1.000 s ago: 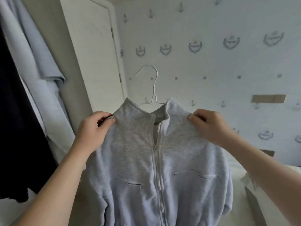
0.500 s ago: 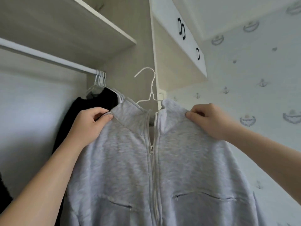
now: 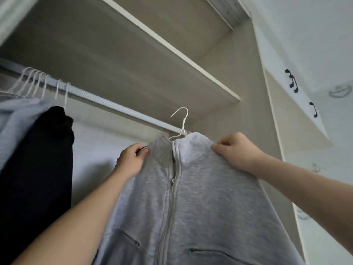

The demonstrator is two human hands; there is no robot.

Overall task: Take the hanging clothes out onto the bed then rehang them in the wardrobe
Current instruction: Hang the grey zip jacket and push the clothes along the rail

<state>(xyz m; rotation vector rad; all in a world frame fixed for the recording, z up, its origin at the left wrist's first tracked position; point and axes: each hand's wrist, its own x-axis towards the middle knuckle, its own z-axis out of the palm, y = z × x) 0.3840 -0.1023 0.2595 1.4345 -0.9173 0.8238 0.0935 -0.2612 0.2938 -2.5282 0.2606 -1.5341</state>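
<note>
The left hand [image 3: 133,159] and right hand [image 3: 236,151] each pinch a shoulder of the grey jacket [image 3: 200,197], held up between them. The hanger hook [image 3: 183,121] rises midway between both hands, opening leftward. Just behind it the rail [image 3: 114,105] runs leftward; the hook looks not yet on it.

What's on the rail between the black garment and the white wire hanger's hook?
Nothing: head view shows bare white wardrobe rail from black garment to wire hanger.
</note>
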